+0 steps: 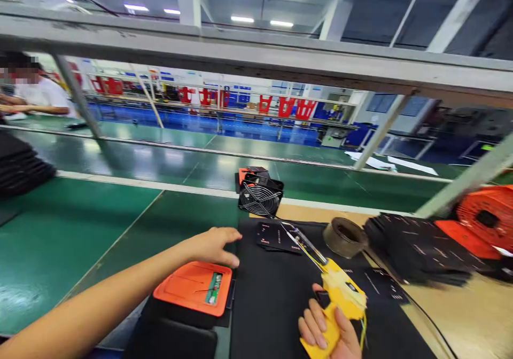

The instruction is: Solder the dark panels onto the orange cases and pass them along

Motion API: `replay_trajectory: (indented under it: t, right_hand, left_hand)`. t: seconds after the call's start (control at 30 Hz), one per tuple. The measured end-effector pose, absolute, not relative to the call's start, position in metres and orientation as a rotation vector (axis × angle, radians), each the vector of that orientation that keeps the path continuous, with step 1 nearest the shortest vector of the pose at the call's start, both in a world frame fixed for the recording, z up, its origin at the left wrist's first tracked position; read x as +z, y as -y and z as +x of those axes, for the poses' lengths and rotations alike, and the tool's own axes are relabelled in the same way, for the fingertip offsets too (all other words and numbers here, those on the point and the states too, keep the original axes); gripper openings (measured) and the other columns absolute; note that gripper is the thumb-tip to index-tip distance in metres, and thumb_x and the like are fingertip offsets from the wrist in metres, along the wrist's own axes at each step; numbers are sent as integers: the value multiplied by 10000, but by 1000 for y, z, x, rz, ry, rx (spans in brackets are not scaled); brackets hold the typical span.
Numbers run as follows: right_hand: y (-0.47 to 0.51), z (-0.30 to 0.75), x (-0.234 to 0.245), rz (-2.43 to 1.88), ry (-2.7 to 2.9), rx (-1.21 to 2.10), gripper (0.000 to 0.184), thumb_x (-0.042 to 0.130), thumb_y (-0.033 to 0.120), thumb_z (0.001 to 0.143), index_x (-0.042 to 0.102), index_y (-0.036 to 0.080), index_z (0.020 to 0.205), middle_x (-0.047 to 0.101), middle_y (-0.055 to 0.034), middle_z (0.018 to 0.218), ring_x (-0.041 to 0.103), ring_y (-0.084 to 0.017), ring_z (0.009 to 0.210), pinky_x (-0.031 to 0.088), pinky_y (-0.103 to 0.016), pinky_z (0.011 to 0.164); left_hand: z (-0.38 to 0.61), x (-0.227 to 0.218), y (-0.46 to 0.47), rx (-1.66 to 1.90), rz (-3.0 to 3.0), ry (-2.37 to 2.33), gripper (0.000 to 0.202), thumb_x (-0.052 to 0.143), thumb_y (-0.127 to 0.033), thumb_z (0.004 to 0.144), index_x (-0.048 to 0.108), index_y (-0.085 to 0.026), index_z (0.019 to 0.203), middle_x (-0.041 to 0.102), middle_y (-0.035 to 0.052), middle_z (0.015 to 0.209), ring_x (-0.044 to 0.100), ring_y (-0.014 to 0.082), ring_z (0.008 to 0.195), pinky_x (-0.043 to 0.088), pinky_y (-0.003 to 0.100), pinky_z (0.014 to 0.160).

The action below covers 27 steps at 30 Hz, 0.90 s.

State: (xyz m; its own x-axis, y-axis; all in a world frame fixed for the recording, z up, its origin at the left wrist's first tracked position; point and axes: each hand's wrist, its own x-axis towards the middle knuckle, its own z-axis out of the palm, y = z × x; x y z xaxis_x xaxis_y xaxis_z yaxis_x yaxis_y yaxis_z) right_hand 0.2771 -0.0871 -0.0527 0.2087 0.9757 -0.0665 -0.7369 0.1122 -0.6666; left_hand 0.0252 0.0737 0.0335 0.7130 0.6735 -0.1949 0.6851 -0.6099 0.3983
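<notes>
Yellow is standing out in the right hand (316, 321), whose fingers are clenching the handle of a yellow tool (348, 289) above the black mat (264, 305). The tool's metal tip is pointing toward the mat's far edge, over a black card (273, 235) that is lying there; whether the two are touching, I cannot tell. The left hand (214, 246) is hovering by the mat's left edge, released, with thumb and fingers standing apart. Just left of the mat, an orange cover (180, 289) is lying flat, a green circuit board (215, 288) showing in its opening. At the mat's far edge a fan (260, 198) is standing; a roll of tape (340, 240) is resting near the mat's far right corner. To the mat's right, black sheets (417, 247) are lying stacked. Well beyond the mat, far left, a person in a white shirt (46, 96) is showing.
</notes>
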Motion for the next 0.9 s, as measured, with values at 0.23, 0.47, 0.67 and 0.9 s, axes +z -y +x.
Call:
replay_trajectory:
  t: [0.23,0.47,0.67,0.9]
  right_hand:
    - [82,270,-64,-305,333,1356,289,680,364,833,653,159,1035,441,52,571,296,-60,392,345,-183,417]
    - [84,269,-57,-359,317,1355,273,675,361,818,659,168,1010,414,57,561,235,-71,392,339,-184,412]
    - [86,269,-51,-402,305,1358,295,702,351,780,656,148,988,390,65,551,202,-71,389,332,-185,404]
    - [87,268,-55,-364,337,1324,247,649,356,829,655,169,989,397,57,562,232,-76,397,333,-181,412]
  left_hand:
    - [114,25,-114,24,2652,-1064,695,747,-313,670,462,-200,1294,389,129,1413,340,315,1304,257,503,1053]
    - [105,27,-101,68,2685,-1046,460,652,-236,736,560,-196,1184,618,93,1147,516,276,1120,312,449,993]
    - [93,27,-107,29,2638,-1037,654,702,-302,718,447,-172,1306,394,102,1409,363,257,1283,296,359,1050]
    - [118,29,-144,-182,2648,-920,813,773,-303,618,411,-155,1331,401,114,1404,399,245,1270,330,290,1035]
